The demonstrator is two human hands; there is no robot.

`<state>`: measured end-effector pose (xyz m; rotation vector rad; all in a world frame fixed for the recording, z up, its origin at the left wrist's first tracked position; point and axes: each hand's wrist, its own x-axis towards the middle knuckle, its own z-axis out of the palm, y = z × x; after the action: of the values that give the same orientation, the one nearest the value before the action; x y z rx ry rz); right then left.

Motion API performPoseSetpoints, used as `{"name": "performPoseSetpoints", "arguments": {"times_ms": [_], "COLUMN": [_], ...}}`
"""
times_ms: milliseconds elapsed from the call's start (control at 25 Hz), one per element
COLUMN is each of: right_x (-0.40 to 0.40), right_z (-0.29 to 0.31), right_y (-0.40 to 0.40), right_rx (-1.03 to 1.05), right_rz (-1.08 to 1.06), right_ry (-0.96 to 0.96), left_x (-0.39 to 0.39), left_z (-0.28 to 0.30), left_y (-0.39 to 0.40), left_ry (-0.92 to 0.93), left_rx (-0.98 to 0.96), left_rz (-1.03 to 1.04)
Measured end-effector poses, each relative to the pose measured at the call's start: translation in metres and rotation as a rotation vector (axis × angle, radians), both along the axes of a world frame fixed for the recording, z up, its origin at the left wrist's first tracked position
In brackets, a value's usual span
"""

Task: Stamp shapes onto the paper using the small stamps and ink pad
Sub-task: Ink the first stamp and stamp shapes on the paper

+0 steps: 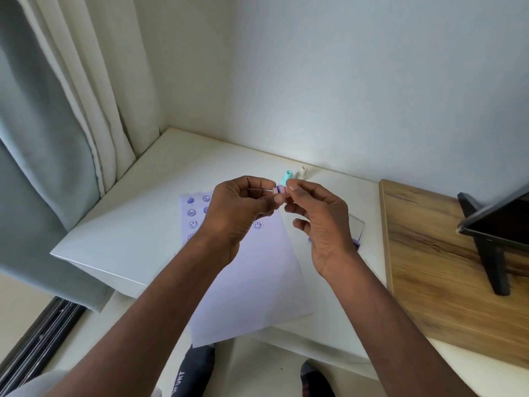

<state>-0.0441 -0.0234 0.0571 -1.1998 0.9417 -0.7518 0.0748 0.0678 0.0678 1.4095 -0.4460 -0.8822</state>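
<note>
Both hands (237, 213) (320, 222) pinch a pink stamp (279, 191), hiding paper (257, 282) and ink pad (356, 224).

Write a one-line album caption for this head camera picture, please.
Both hands, left and right, hold a small pink stamp above paper already dotted with smiley prints.

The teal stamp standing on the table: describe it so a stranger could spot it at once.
Start at the white table in the corner and follow its far edge along the wall. Just beyond the raised hands, two small upright stamps stand side by side. The small teal plastic stamp is the left one; the cream stamp beside it is pale.
</note>
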Motion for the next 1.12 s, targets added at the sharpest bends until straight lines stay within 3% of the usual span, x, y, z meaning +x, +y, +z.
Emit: {"name": "performPoseSetpoints", "arguments": {"times_ms": [360,480,640,800,960,1040,1120], "right_x": [0.003,-0.002,-0.004,0.005,0.015,0.022,0.035], "right_z": [-0.002,-0.005,-0.009,-0.013,-0.014,-0.015,-0.02], "right_y": [0.002,0.002,0.007,0.011,0.009,0.01,0.01], "right_rx": [0.015,0.051,0.28,0.449,0.607,0.591,0.374], "right_rz": [0.059,0.091,0.115,0.144,0.122,0.095,0.034], "right_ry": [0.01,0.091,0.01,-0.093,-0.196,-0.187,-0.043], "left_x": [0.002,-0.004,-0.008,0.005,0.024,0.04,0.052], "left_z": [-0.004,-0.007,-0.002,0.005,0.004,-0.002,-0.011], "left_y": [0.0,0.001,0.004,0.006,0.019,0.028,0.037], "left_ry": [-0.012,-0.032,-0.101,-0.271,-0.541,-0.657,-0.857], "left_rx": [0.012,0.034,0.038,0.084,0.272,0.424,0.673], "left_rz": [0.042,0.08,0.036,0.001,0.014,-0.026,-0.182]}}
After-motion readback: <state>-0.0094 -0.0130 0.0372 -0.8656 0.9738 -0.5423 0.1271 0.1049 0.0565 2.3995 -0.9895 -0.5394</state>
